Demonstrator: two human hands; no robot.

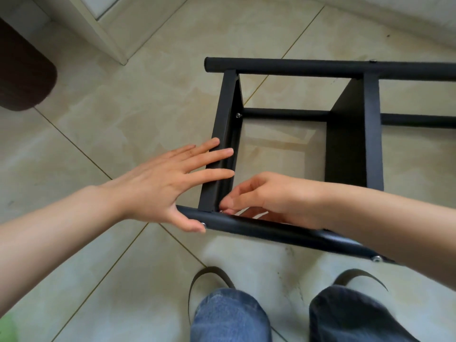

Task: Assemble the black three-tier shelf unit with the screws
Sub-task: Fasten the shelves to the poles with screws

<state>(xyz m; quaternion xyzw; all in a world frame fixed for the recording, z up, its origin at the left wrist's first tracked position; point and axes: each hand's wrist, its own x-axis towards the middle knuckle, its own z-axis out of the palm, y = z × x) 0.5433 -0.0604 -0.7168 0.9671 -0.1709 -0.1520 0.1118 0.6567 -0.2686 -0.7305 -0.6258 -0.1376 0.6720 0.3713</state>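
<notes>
The black shelf unit [345, 70] lies on its side on the tiled floor, its round poles running left to right. My left hand [170, 178] lies flat with straight fingers on the leftmost shelf panel [222, 124], thumb against the near pole [259, 225] beside a screw head [203, 224]. My right hand [269, 196] reaches inside the frame, fingertips pinched at a small screw [221, 212] where that panel meets the near pole. Another screw [237, 115] sits in the panel at the far lower pole. A second panel [370, 134] stands to the right.
A white door frame [108, 38] and a dark brown object [22, 77] stand at the upper left. My knees in jeans [229, 314] and slippers are at the bottom edge. A further screw [376, 259] shows on the near pole at right.
</notes>
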